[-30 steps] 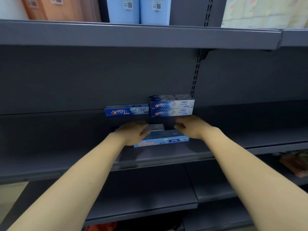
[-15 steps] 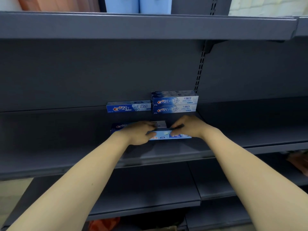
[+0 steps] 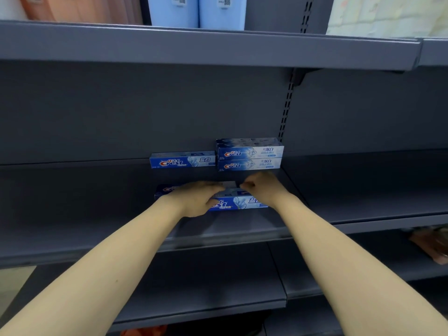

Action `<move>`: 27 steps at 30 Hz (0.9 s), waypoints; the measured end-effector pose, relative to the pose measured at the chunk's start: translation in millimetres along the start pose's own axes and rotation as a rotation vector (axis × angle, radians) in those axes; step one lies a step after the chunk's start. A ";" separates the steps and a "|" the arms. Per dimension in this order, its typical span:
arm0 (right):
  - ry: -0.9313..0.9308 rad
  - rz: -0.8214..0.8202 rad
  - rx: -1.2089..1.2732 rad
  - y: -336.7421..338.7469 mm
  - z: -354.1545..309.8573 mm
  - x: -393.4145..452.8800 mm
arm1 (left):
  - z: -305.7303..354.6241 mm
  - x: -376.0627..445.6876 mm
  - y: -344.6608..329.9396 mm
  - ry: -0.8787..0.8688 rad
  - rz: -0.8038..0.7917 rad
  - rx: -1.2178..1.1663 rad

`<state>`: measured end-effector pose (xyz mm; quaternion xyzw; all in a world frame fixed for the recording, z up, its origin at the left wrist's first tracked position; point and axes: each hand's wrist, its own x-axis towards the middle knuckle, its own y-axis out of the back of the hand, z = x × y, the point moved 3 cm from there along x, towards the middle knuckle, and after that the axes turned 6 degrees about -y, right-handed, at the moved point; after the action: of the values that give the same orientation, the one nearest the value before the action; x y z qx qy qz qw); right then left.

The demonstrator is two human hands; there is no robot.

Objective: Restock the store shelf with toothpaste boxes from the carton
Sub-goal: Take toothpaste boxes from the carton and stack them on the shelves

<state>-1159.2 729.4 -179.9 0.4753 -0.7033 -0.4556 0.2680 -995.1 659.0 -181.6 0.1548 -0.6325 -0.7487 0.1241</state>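
Grey metal store shelving (image 3: pixel 97 226) filled the view, its tiers running across a dark back panel. Nearest the camera, two bare forearms reached over the front edge of the middle tier. The left hand (image 3: pixel 197 198) and the right hand (image 3: pixel 263 190) lay side by side, fingers curled down onto blue toothpaste boxes (image 3: pixel 238 202) lying flat on that tier. One box showed its front face directly below both hands; another blue box end protruded to the left of the left hand. How firmly each hand gripped could not be determined. Beyond the hands, against the back panel, stood a single toothpaste box (image 3: pixel 183 160), and touching its right end, a stack of two boxes (image 3: pixel 249 154). Above, the upper tier carried pale blue packages (image 3: pixel 196 10).
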 end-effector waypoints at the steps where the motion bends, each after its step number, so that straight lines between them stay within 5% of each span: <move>1: 0.012 0.001 0.006 2.2 -1.2 -1.2 | -1.5 0.5 -1.4 -0.004 -0.004 0.018; 7: 0.116 -0.147 -0.199 11.8 -3.9 -13.6 | 4.4 1.4 -6.0 0.036 0.058 0.128; 14: 0.203 -0.107 -0.228 20.8 -4.9 -15.3 | 11.2 -4.0 6.4 0.089 0.112 0.107; 27: 0.415 0.183 -0.220 22.0 -74.4 30.0 | -40.5 -27.1 60.8 0.286 0.343 0.250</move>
<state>-1120.4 676.2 -129.1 0.4610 -0.6193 -0.3960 0.4971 -955.0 622.3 -125.7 0.1640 -0.7131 -0.6032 0.3173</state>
